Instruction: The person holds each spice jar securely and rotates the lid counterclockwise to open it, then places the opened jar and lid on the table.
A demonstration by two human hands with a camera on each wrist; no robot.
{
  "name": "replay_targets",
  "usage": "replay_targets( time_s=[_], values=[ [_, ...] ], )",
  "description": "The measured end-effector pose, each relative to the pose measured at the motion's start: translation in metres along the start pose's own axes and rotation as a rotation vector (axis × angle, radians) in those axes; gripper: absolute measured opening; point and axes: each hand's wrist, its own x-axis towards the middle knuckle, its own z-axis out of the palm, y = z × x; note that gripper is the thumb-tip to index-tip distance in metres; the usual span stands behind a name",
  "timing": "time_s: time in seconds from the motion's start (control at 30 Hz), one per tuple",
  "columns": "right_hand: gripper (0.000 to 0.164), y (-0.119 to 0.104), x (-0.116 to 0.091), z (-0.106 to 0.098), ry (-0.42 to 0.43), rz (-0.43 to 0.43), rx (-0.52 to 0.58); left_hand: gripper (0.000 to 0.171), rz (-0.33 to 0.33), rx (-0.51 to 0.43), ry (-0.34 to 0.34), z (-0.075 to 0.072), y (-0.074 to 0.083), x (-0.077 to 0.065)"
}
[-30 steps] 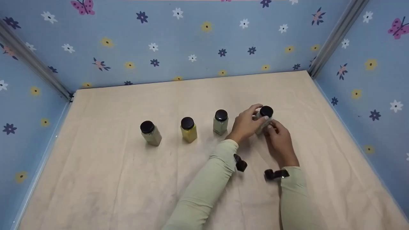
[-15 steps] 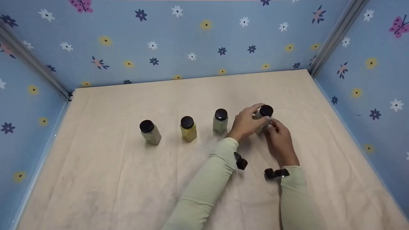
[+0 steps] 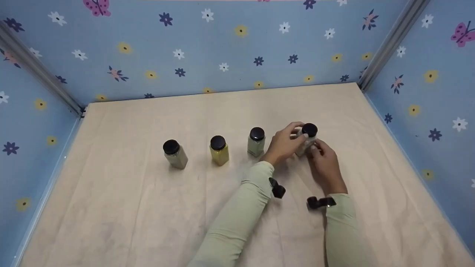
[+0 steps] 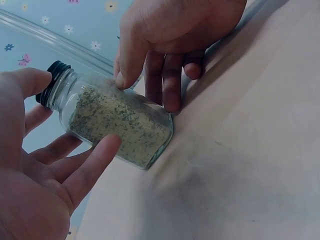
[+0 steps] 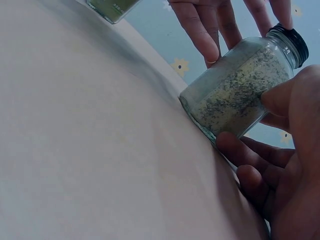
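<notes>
A square glass spice jar (image 4: 117,120) with a black screw lid (image 4: 52,85) and greenish, flaky dried herbs inside stands upright on the cloth. In the head view it is the rightmost jar (image 3: 309,130), partly hidden by the fingers. My left hand (image 3: 285,144) holds it from the left, thumb at the lid and other fingers along the glass. From the right, my right hand (image 3: 326,163) grips the lower body between thumb and fingers, as the right wrist view shows. Left of my left hand stands another jar (image 3: 256,142) with green contents.
Farther left stand a jar of yellow contents (image 3: 219,151) and a jar of grey-green contents (image 3: 176,155), both black-lidded. Beige cloth (image 3: 167,222) covers the table. Blue flowered panels (image 3: 207,44) enclose its back and sides.
My left hand and forearm have shifted slightly left, the thumb drawing back a little at the lid. My right hand and the jars stay in place.
</notes>
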Motion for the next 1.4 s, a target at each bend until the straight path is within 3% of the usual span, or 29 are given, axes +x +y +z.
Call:
replay_targets(
  time_s=[0.3, 0.47, 0.8, 1.1, 1.4],
  values=[
    [0.043, 0.000, -0.001, 0.001, -0.011, -0.007, 0.035, 0.035, -0.006, 0.013, 0.040, 0.002, -0.002, -0.002],
    [0.043, 0.000, -0.001, 0.001, -0.015, 0.001, 0.050, 0.044, 0.001, 0.027, 0.032, 0.002, -0.002, -0.002],
    [0.040, 0.002, -0.001, 0.001, 0.010, -0.055, 0.031, 0.053, 0.020, 0.155, -0.003, 0.002, 0.005, 0.001],
    [0.041, 0.000, -0.001, -0.001, 0.001, 0.002, 0.053, 0.057, -0.012, 0.265, -0.013, 0.004, 0.011, 0.002],
    [0.041, 0.001, 0.000, -0.002, 0.001, -0.024, 0.011, 0.055, -0.015, 0.236, -0.007, 0.005, 0.009, 0.001]
  ],
)
